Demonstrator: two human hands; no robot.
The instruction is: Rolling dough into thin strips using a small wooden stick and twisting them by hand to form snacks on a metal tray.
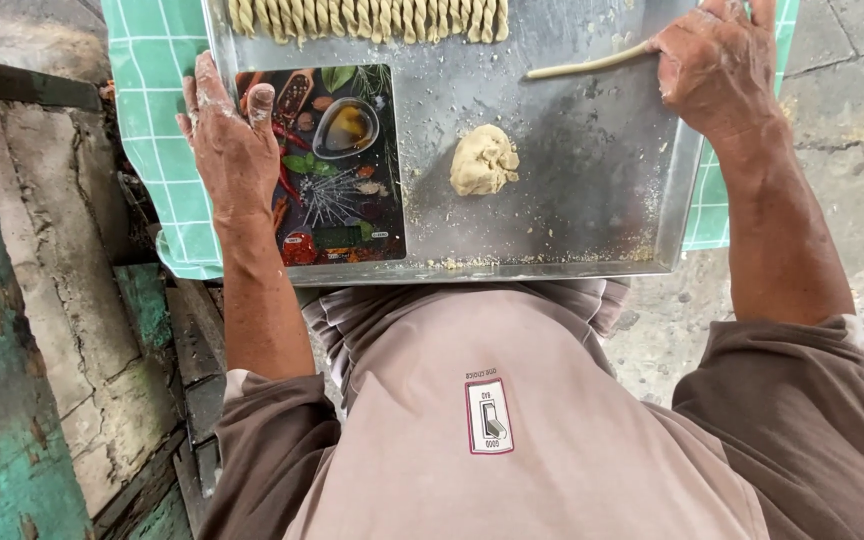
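A metal tray (592, 215) lies in front of me on a green checked cloth (152, 110). My left hand (227, 140), dusted with flour, rests flat on the tray's left edge, its fingers touching a dark picture-printed board (337, 200). My right hand (717, 65) presses on the end of a thin rolled dough rope (582, 65) at the tray's far right. A lump of pale dough (483, 160) sits in the tray's middle. Several twisted dough sticks (372, 18) line the tray's far edge.
Flour crumbs are scattered over the tray. A cracked green-painted wall (12, 330) stands to the left. Bare concrete floor (852, 150) lies to the right. My brown shirt fills the lower part of the view.
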